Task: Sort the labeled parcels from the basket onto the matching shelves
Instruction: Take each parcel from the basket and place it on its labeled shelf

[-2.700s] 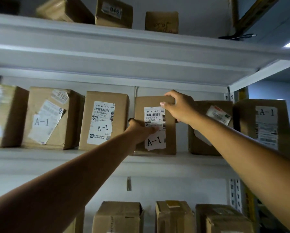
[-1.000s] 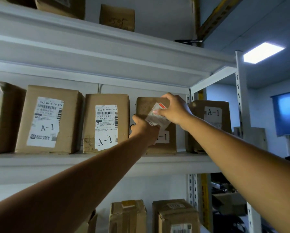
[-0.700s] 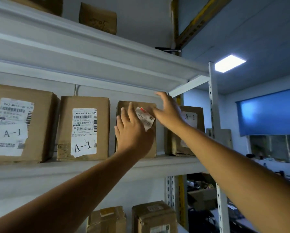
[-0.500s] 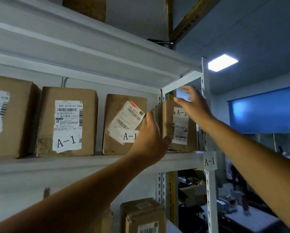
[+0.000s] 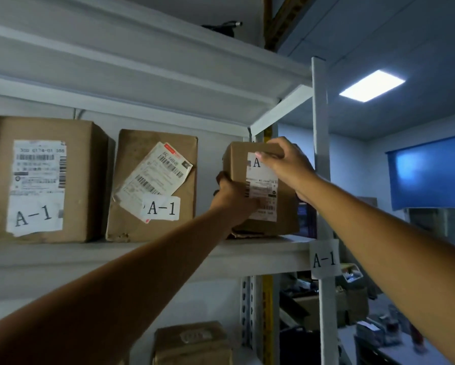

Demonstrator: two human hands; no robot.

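Now the end parcel (image 5: 263, 191), only flanked half a second ago, is gripped by left hand (image 5: 233, 197) and right hand (image 5: 287, 164) fingers on the A-1 shelf (image 5: 142, 256), apparently for straightening.

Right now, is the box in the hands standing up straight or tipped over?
Standing upright. The box sits with its bottom on the A-1 shelf, label facing out, left hand and right hand gripping it.

Three parcels (image 5: 152, 185) side by side on shelf (image 5: 142, 255), shelf tag (image 5: 324, 259) at right post
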